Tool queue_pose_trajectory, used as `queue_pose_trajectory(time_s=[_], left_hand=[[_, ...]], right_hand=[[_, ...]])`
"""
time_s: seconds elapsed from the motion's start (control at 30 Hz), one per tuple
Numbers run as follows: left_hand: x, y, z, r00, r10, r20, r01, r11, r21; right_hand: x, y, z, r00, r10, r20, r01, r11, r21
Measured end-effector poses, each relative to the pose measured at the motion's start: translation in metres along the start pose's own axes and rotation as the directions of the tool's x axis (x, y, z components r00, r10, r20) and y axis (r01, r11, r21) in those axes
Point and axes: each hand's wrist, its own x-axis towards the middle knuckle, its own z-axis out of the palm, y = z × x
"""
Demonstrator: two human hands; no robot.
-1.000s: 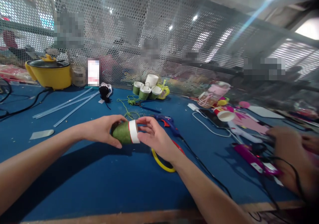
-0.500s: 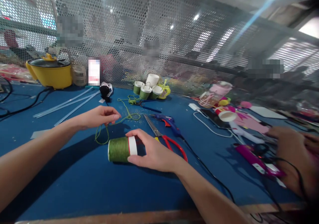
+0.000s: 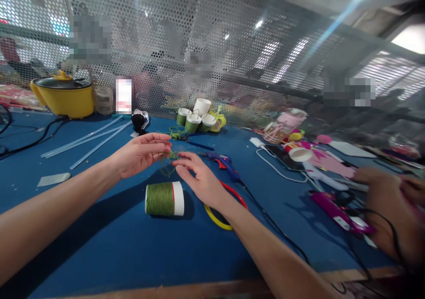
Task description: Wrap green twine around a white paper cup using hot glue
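A paper cup wrapped in green cord [image 3: 164,199] lies on its side on the blue table [image 3: 109,241], with nobody touching it. Just above it my left hand [image 3: 139,155] and my right hand [image 3: 195,177] meet at a tangle of loose green cord [image 3: 169,161]. My left fingertips pinch the cord. My right fingers are stretched out, their tips at the same tangle. Scissors with red and yellow handles [image 3: 226,210] lie partly under my right wrist.
A blue glue gun [image 3: 224,162] lies behind my right hand. Wrapped cups [image 3: 197,119] stand at the mesh wall. A yellow pot [image 3: 63,97] and glue sticks [image 3: 89,140] sit at the left. Another person's hand [image 3: 388,208] works among pink items at the right.
My right hand let go of the green-wrapped cup and moved up to the loose cord. My left hand moved right to meet it. The cup now lies alone on the table.
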Motion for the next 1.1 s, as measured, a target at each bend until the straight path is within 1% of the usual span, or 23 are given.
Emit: queue_pose_trajectory(time_s=[0.07, 0.13, 0.2, 0.23, 0.27, 0.33, 0.37, 0.4, 0.43, 0.47, 0.5, 0.53, 0.57, 0.63, 0.67, 0.73, 0.77, 0.8, 0.9, 0.93, 1.0, 1.07, 1.1], left_hand=[[0.0, -0.003, -0.001, 1.0, 0.001, 0.015, -0.001, 0.999, 0.039], [0.001, -0.006, -0.005, 1.0, 0.012, 0.002, -0.012, 0.991, 0.134], [0.005, -0.007, -0.01, 0.998, 0.061, -0.031, -0.045, 0.926, 0.376], [0.006, -0.008, -0.014, 0.994, 0.101, -0.046, -0.063, 0.855, 0.515], [0.007, -0.007, -0.017, 0.986, 0.158, -0.043, -0.089, 0.735, 0.673], [0.005, -0.003, -0.021, 0.978, 0.206, -0.017, -0.11, 0.585, 0.804], [0.001, -0.001, -0.021, 0.977, 0.206, 0.051, -0.139, 0.44, 0.887], [-0.003, 0.002, -0.02, 0.984, 0.131, 0.123, -0.158, 0.307, 0.939], [-0.009, 0.004, -0.017, 0.983, -0.013, 0.183, -0.176, 0.222, 0.959], [-0.016, 0.006, -0.012, 0.961, -0.15, 0.233, -0.208, 0.169, 0.964], [-0.022, 0.007, -0.007, 0.931, -0.254, 0.263, -0.238, 0.126, 0.963], [-0.028, 0.007, -0.001, 0.906, -0.325, 0.27, -0.252, 0.098, 0.963], [-0.034, 0.006, 0.005, 0.893, -0.367, 0.262, -0.247, 0.088, 0.965], [-0.04, 0.004, 0.014, 0.849, -0.449, 0.278, -0.24, 0.141, 0.961], [-0.041, 0.003, 0.016, 0.845, -0.455, 0.281, -0.232, 0.161, 0.959], [-0.039, 0.002, 0.016, 0.863, -0.427, 0.269, -0.195, 0.208, 0.958], [-0.037, 0.002, 0.014, 0.876, -0.409, 0.256, -0.162, 0.251, 0.954], [-0.034, 0.002, 0.011, 0.882, -0.4, 0.25, -0.12, 0.324, 0.939], [-0.025, 0.004, 0.002, 0.905, -0.343, 0.253, 0.033, 0.649, 0.76], [-0.024, 0.005, -0.001, 0.91, -0.335, 0.244, 0.087, 0.731, 0.677], [-0.022, 0.005, -0.004, 0.913, -0.352, 0.206, 0.192, 0.817, 0.544], [-0.024, 0.003, -0.006, 0.912, -0.374, 0.168, 0.255, 0.838, 0.482], [-0.025, 0.001, -0.006, 0.916, -0.372, 0.15, 0.262, 0.838, 0.479]], right_hand=[[0.001, 0.0, -0.001, 1.0, -0.009, 0.009, 0.009, 1.0, 0.013], [0.002, -0.001, -0.003, 0.999, 0.004, 0.036, -0.006, 0.999, 0.04], [0.003, -0.003, -0.005, 0.998, 0.058, 0.023, -0.059, 0.997, 0.052], [0.003, -0.003, -0.006, 0.996, 0.093, 0.006, -0.094, 0.995, 0.045], [0.003, -0.002, -0.008, 0.992, 0.128, 0.003, -0.128, 0.991, 0.026], [0.004, 0.001, -0.013, 0.981, 0.186, 0.061, -0.181, 0.981, -0.076], [0.005, 0.004, -0.018, 0.971, 0.219, 0.093, -0.203, 0.966, -0.159], [0.006, 0.007, -0.023, 0.961, 0.256, 0.106, -0.224, 0.943, -0.247], [0.007, 0.011, -0.031, 0.952, 0.294, 0.086, -0.251, 0.91, -0.329], [0.008, 0.015, -0.04, 0.944, 0.33, 0.029, -0.293, 0.872, -0.393], [0.009, 0.02, -0.049, 0.932, 0.361, -0.042, -0.343, 0.836, -0.429], [0.01, 0.025, -0.059, 0.914, 0.391, -0.11, -0.396, 0.802, -0.447], [0.011, 0.031, -0.069, 0.891, 0.422, -0.169, -0.45, 0.764, -0.463], [0.013, 0.045, -0.083, 0.84, 0.479, -0.255, -0.539, 0.684, -0.492], [0.013, 0.053, -0.088, 0.817, 0.511, -0.268, -0.571, 0.65, -0.502], [0.012, 0.069, -0.09, 0.776, 0.586, -0.234, -0.612, 0.607, -0.507], [0.011, 0.076, -0.088, 0.757, 0.619, -0.21, -0.627, 0.596, -0.502], [0.01, 0.082, -0.086, 0.743, 0.642, -0.19, -0.638, 0.592, -0.492], [0.006, 0.094, -0.08, 0.733, 0.657, -0.173, -0.657, 0.62, -0.429], [0.005, 0.096, -0.078, 0.736, 0.652, -0.183, -0.662, 0.636, -0.397], [0.003, 0.094, -0.078, 0.739, 0.64, -0.213, -0.672, 0.67, -0.315], [0.001, 0.087, -0.079, 0.741, 0.628, -0.236, -0.67, 0.711, -0.211], [0.0, 0.081, -0.079, 0.747, 0.62, -0.239, -0.66, 0.736, -0.154]])
